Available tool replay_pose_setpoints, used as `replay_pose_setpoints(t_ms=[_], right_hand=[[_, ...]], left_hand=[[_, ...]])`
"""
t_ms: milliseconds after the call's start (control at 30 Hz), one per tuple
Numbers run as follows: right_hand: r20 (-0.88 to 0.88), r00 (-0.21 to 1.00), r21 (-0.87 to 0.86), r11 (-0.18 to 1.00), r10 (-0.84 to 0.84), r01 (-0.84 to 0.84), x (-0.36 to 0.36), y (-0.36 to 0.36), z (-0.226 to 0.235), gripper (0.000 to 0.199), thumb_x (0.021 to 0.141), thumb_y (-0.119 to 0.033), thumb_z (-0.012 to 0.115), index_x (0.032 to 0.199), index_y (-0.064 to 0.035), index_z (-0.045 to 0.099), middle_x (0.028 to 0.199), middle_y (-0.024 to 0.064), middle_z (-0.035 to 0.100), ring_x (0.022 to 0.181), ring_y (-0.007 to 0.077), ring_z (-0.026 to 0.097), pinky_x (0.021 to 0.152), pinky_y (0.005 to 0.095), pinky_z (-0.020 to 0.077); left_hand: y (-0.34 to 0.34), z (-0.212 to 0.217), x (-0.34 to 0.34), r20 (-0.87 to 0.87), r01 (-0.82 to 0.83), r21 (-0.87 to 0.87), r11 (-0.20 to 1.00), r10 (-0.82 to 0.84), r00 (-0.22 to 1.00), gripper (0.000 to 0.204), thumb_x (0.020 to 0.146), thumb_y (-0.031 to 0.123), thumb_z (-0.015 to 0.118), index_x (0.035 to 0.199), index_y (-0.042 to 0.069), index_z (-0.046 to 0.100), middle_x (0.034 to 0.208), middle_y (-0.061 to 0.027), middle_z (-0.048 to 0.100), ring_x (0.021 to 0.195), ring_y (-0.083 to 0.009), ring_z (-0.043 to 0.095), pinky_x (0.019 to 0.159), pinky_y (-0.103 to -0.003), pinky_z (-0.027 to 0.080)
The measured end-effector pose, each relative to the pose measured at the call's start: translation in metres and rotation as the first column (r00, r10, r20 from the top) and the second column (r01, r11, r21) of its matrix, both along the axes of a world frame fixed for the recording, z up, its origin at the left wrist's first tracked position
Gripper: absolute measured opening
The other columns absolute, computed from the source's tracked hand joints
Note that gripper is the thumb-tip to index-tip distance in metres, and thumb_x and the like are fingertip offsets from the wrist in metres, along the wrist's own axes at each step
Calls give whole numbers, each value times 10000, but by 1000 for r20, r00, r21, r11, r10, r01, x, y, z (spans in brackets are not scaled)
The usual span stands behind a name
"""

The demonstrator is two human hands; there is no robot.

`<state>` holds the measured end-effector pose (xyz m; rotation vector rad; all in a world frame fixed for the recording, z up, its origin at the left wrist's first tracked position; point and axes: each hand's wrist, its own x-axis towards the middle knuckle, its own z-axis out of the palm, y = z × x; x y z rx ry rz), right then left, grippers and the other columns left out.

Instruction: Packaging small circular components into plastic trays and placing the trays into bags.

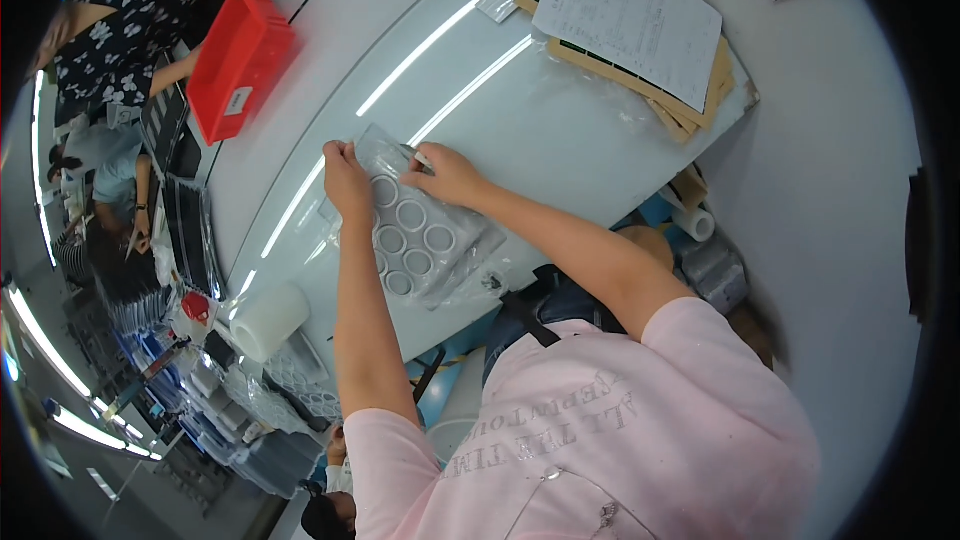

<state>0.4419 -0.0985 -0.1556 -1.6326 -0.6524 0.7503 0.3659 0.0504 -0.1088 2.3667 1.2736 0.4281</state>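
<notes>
At the middle of the frame I see my left hand (345, 178) pinching the upper left edge of a clear plastic bag (425, 240) of white rings (410, 215), fingers narrow. My right hand (447, 175) grips its upper right edge just beside. The bag lies on the white table (560, 110). A red bin (240, 60) sits upper left, papers (630, 20) upper right.

We see our left hand (345, 178) and right hand (447, 176) pinching the far edge of a clear plastic bag (425, 240) of white rings (410, 215) lying on the white tabletop (560, 120). Far left, another person holds a red bin (238, 62); papers (630, 18) lie far right.
</notes>
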Motion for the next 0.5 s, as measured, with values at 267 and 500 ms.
replay_pose_setpoints(t_ms=[267,500], right_hand=[[-88,982,-56,983,167,-172,8,11,3,330,774,-299,704,794,1,566,782,173,636,735,334,612,668,400,464],[-67,954,-74,952,292,-297,21,4,4,288,834,-281,652,882,-3,597,775,143,631,718,268,601,676,375,467]], left_hand=[[42,-18,-18,-107,71,-135,988,-86,991,184,912,222,553,897,44,509,834,-165,623,754,-361,594,656,-423,448],[41,-3,-9,-357,86,104,991,-43,933,209,846,256,638,925,76,570,840,-121,619,781,-325,602,670,-430,449]])
